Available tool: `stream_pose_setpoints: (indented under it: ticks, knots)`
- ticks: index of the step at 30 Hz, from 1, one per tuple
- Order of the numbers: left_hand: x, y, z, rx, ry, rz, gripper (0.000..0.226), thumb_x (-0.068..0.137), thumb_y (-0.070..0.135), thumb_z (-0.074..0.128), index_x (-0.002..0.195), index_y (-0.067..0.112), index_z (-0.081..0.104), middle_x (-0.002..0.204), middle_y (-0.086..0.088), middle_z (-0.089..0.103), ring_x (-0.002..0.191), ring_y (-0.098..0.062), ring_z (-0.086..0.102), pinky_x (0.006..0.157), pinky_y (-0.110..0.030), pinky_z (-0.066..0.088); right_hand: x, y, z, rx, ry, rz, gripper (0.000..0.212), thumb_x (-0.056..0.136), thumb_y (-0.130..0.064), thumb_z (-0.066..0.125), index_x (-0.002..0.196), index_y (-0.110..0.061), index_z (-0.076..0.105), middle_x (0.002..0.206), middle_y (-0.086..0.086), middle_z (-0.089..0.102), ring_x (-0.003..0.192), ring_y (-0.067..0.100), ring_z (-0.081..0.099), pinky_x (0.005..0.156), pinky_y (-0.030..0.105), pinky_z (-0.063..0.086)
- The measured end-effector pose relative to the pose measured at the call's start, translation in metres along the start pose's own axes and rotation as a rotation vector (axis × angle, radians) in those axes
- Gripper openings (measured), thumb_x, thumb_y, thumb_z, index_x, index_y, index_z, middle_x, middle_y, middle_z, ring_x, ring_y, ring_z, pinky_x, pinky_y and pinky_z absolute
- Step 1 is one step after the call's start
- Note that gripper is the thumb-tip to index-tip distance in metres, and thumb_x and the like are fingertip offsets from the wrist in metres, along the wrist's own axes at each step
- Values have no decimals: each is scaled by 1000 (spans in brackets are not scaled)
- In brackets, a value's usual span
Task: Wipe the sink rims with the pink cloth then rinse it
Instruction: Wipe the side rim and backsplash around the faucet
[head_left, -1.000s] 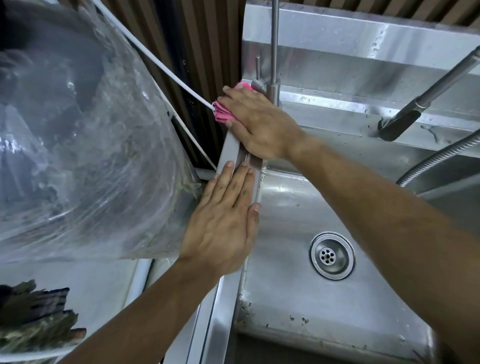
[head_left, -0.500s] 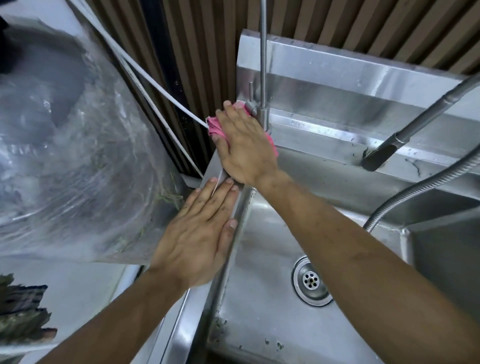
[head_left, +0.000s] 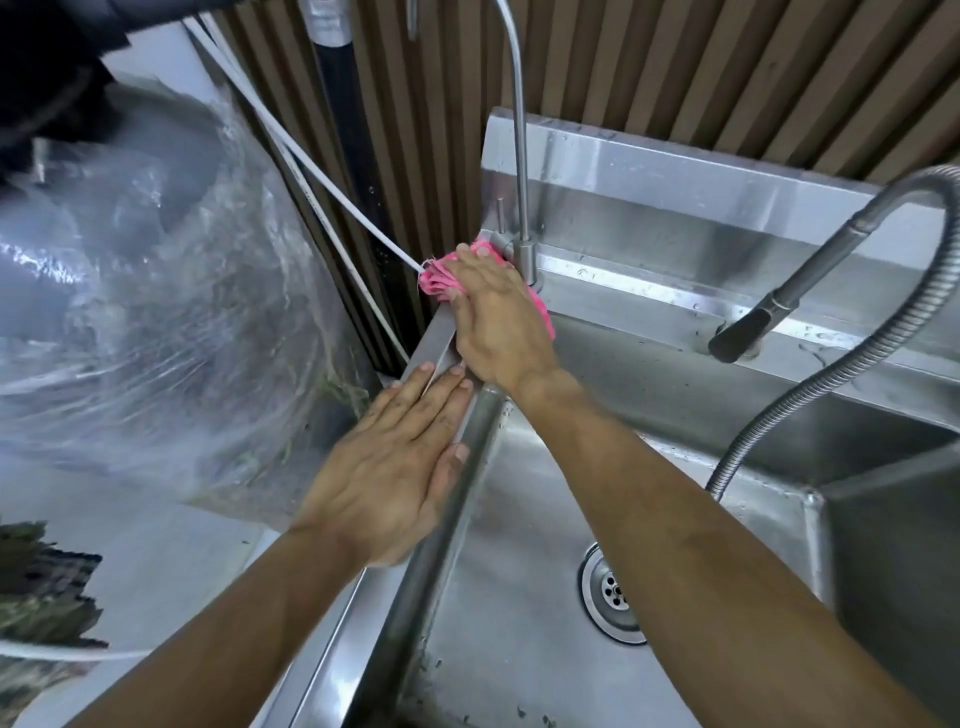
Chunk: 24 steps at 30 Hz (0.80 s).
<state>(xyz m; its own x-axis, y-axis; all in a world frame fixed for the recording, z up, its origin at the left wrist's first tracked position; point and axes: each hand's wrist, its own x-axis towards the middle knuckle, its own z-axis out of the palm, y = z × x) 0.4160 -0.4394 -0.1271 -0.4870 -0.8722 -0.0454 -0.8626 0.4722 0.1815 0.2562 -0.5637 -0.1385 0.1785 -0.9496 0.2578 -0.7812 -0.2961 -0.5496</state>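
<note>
Right hand (head_left: 496, 317) flat atop pink cloth (head_left: 435, 279) at sink rim (head_left: 441, 332) corner, left hand (head_left: 387, 478) flat, fingers straight, empty.

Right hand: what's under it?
The crumpled pink cloth lies pressed flat under the right hand at the steel sink rim's back corner. Only its edges show; the rim surface beneath is covered.

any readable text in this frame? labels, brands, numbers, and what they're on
None readable.
The sink rim, the slim tap and the pull-out sprayer show bare steel, no brand mark or engraving visible.
The pink cloth under the right hand has no tag in sight.
The clear plastic wrap on the left shows only glare and creases; anything printed beneath it is too blurred to tell.
The drain bears no visible marking.
</note>
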Motion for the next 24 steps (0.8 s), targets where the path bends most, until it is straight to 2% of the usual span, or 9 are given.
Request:
stream_pose_setpoints:
  ticks: [4, 6, 8, 9, 11, 13, 14, 17, 24]
  knots:
    - [-2, 2, -2, 17, -20, 1, 68, 105, 49, 10, 166, 20, 14, 173, 6, 7, 160, -14, -5, 131, -35, 1, -39, -7, -13, 331, 162, 147, 37, 113, -24, 40, 145, -18, 57, 143, 2, 63, 139, 16, 52, 120, 31, 38]
    - [7, 3, -10, 37, 7, 16, 68, 104, 49, 22, 160, 14, 35, 167, -2, 35, 155, -24, 25, 127, -41, 23, -61, -8, -28, 743, 356, 419, 33, 113, -29, 40, 133, -26, 65, 112, -12, 72, 104, 4, 66, 93, 23, 51]
    - [28, 1, -16, 77, 33, 54, 62, 105, 48, 28, 152, 13, 45, 154, -4, 48, 143, -25, 39, 121, -39, 30, -69, -2, -52, 950, 625, 568, 29, 112, -29, 43, 118, -28, 71, 84, -19, 68, 73, -2, 59, 70, 19, 48]
    - [39, 1, -17, 92, 16, 63, 62, 106, 48, 28, 157, 13, 39, 160, -5, 41, 149, -25, 30, 125, -38, 23, -66, -1, -66, 918, 736, 535, 29, 111, -31, 43, 116, -28, 72, 83, -19, 68, 72, -3, 58, 69, 16, 48]
    - [55, -1, -11, 111, -40, 56, 70, 107, 51, 22, 166, 16, 10, 174, -1, 4, 160, -21, -8, 130, -38, -3, -46, 3, -88, 712, 831, 349, 36, 111, -36, 39, 135, -24, 64, 114, -13, 72, 103, 0, 64, 92, 22, 53]
    - [62, -5, -2, 133, -51, 49, 74, 104, 58, 11, 166, 21, -6, 173, 6, -15, 155, -13, -28, 128, -36, -14, -8, 15, -99, 331, 725, 135, 47, 113, -35, 33, 156, -22, 43, 160, 1, 47, 151, 17, 39, 126, 42, 30]
    - [62, -6, 0, 122, -42, 48, 75, 102, 60, 7, 166, 22, -7, 172, 8, -17, 154, -10, -30, 128, -35, -15, 12, 22, -99, 62, 603, 67, 52, 113, -34, 30, 162, -18, 31, 170, 6, 28, 160, 23, 19, 132, 46, 13]
    - [63, -8, 3, 74, -16, 38, 77, 99, 63, 0, 166, 25, -6, 172, 11, -17, 152, -5, -31, 128, -33, -14, 44, 46, -87, -551, 278, -82, 59, 113, -32, 24, 166, -11, 9, 175, 12, 3, 162, 29, 0, 132, 46, -3]
    - [62, -5, 0, 34, -23, 25, 78, 96, 62, -6, 165, 26, -8, 171, 13, -18, 151, -4, -33, 128, -33, -14, 9, 88, -92, -748, 336, -51, 60, 113, -36, 25, 166, -12, 10, 174, 13, 8, 161, 32, 7, 132, 48, 4]
